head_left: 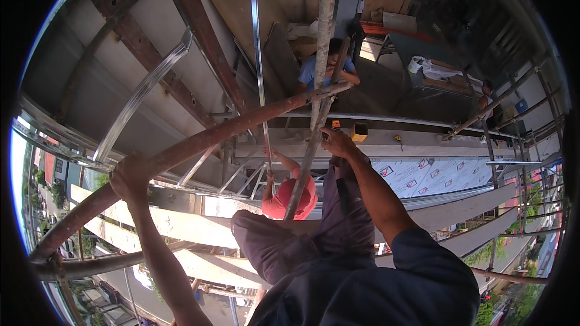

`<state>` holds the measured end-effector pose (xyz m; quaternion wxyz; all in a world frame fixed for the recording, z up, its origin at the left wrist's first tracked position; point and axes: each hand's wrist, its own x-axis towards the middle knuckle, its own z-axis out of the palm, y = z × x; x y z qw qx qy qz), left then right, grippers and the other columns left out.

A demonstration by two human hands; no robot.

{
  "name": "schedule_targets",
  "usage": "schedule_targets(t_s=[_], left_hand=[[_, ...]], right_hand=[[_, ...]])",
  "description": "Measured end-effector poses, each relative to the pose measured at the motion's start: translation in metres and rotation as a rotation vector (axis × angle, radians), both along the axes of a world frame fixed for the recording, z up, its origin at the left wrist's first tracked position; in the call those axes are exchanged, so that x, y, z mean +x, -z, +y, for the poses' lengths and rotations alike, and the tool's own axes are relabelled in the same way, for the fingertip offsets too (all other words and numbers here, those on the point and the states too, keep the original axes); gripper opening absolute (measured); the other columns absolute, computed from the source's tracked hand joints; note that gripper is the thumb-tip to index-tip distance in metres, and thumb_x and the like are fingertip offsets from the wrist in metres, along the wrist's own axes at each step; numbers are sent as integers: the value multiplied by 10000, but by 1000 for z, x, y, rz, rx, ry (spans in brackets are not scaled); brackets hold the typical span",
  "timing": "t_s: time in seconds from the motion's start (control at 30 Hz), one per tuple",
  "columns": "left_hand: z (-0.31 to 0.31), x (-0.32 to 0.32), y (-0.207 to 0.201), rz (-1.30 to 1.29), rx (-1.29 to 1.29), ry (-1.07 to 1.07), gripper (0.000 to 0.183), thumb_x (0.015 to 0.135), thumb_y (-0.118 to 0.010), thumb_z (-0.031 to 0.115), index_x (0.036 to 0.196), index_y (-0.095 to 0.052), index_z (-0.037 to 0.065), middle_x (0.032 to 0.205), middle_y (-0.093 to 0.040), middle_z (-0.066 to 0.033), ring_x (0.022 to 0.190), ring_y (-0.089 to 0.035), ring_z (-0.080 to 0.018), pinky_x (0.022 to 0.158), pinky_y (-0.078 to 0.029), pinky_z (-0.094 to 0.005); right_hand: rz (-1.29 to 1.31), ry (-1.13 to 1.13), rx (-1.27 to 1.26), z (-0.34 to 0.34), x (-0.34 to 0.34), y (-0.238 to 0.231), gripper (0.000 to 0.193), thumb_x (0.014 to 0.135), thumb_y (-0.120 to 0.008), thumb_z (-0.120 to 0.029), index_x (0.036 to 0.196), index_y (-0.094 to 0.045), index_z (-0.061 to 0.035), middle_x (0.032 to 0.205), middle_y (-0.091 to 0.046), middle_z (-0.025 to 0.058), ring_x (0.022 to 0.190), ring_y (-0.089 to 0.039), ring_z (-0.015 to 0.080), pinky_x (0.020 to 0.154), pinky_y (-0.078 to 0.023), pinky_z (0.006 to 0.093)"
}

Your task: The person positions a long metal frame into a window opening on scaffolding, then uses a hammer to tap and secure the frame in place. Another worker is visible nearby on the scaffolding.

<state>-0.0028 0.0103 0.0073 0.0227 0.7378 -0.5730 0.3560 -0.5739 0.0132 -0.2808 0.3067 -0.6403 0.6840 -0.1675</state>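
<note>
My left hand [130, 177] is wrapped round a rusty red-brown scaffold pipe [223, 128] that rises from the lower left toward the middle. My right hand [339, 143] is closed against a slanting grey scaffold pole [312, 151], its fingers partly hidden. A small dark thing shows at those fingers, too small to name. Just past this hand lie a small orange-and-black object [336, 124] and a yellow box-shaped container [359, 131]. My bent legs [266, 241] are on either side of the pole.
Below me a person in red [293, 198] reaches to a thin metal channel [260, 54]. A person in blue [311, 72] is beyond the poles. A curved metal stud [142, 99] hangs at left. Planks [181, 223] lie high above a street. Printed sheeting [429, 176] lies at right.
</note>
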Motion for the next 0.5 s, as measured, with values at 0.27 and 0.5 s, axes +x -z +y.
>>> schedule_targets(t_s=[0.27, 0.5], left_hand=[[-2, 5, 2, 9, 34, 8, 530, 1017, -501, 437, 731, -788, 95, 775, -773, -156, 732, -781, -359, 696, -631, -488], [-12, 4, 7, -12, 36, -2, 560, 1025, -495, 477, 710, -768, 103, 751, -770, -138, 719, -779, -355, 678, -634, -482]], right_hand=[[6, 15, 13, -1, 3, 3, 686, 871, -732, -388, 1499, -573, -163, 1186, -752, 213, 1173, -705, 392, 1015, -545, 504], [-12, 32, 36, 2, -13, 9, 670, 875, -730, -410, 1485, -586, -172, 1201, -754, 188, 1159, -712, 385, 1033, -541, 493]])
